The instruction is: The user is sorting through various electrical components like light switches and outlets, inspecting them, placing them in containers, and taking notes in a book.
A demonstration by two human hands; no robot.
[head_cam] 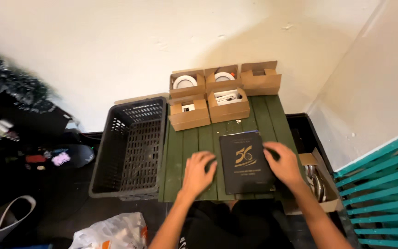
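A: Status, near edge first?

B: Plastic bag [109, 233], white/clear, on floor at bottom left. A white-handled bag [3, 221] sits further left. Both forearms enter from bottom centre.

A: Hands?

B: Left hand [198, 173] lies palm down on the green slatted desk [180, 152], just left of the black booklet [246, 162]. Fingers curl over a small dark item; can't ID it. Grip looks loosely curled, not pinching the booklet. Right hand [283, 163] rests on the booklet's right edge, fingers spread and bent, touching the cover. Whether it clamps the edge: cannot tell.

A: Booklet pos.?

B: Flat on desk, near-centre, between the two hands. Black cover w/ gold emblem, long side running away from the person.

A: Either side?

B: Left of desk: black perforated crate [130, 147], touching or just beside the desk edge. Right: open cardboard box [321, 184] w/ round metal parts inside, set in a black bin [305, 133].

A: Far end?

B: Five small cardboard boxes [224, 90] at desk's back edge, approx. two rows. Two rear ones show white round fittings. Behind: cream wall [116, 41]. Teal slats [383, 193] at far right.
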